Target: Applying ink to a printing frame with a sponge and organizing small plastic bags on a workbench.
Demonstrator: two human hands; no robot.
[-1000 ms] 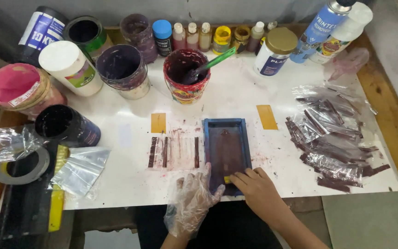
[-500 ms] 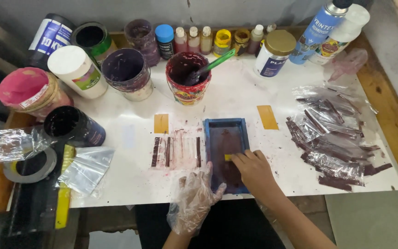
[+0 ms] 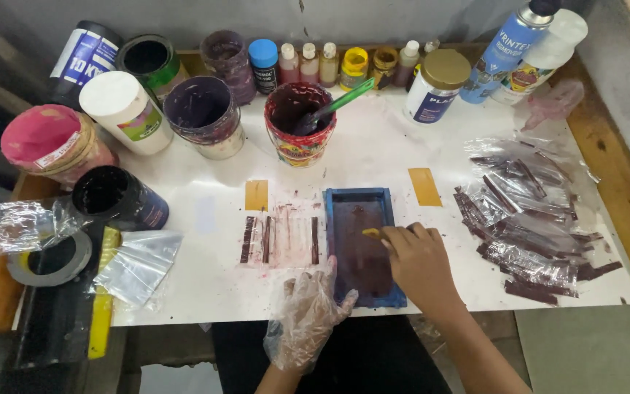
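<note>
A blue rectangular tray (image 3: pixel 338 208) holding dark maroon paint lies near the front of the white table (image 3: pixel 373 149). My right hand (image 3: pixel 421 264) is over the tray, gripping a small yellow tool (image 3: pixel 370 233) that touches the paint. My left hand (image 3: pixel 309 314), in a clear plastic glove, rests at the tray's near left corner with its fingers spread. Three dark maroon strips (image 3: pixel 265 239) lie on the table just left of the tray.
Behind the tray stands a paint bucket (image 3: pixel 299 124) with a green stirrer, plus several open cans, jars and small bottles along the back. Plastic bags of maroon strips (image 3: pixel 526 219) lie right. Tape roll (image 3: pixel 51 257) and clear bags sit left. Two yellow tape marks flank the tray.
My right hand has moved with the yellow tool from the tray's near end up to its middle. My gloved left hand stays by the near left corner.
</note>
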